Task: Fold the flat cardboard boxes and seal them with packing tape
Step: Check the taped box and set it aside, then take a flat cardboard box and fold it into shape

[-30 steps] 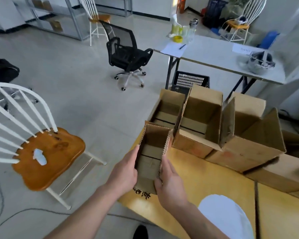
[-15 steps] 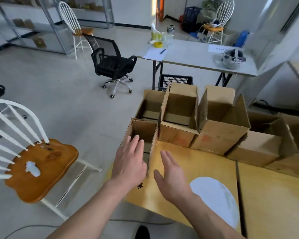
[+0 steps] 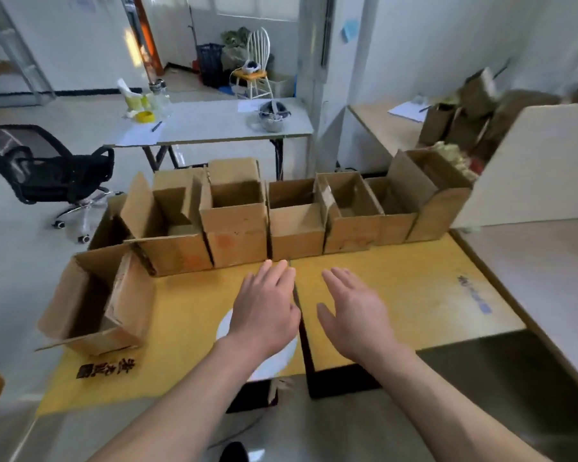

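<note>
A person's left hand (image 3: 264,311) and right hand (image 3: 354,318) hovered empty, fingers spread, above a yellow table (image 3: 414,295), where a row of open cardboard boxes (image 3: 297,228) stood behind another tipped box (image 3: 94,305) at left.

Both hands empty and spread, palms down, above the yellow table (image 3: 414,295): left hand (image 3: 264,311) over a white round patch (image 3: 224,328), right hand (image 3: 354,315) just beside it, apart. Ahead, a row of open cardboard boxes (image 3: 234,228) along the table's far edge, flaps up, standing side by side. At the left corner, one more open box (image 3: 97,301), set askew and apart from the row's front. Beyond, a grey table (image 3: 214,125) with papers, and a black office chair (image 3: 47,175) to the left.
</note>
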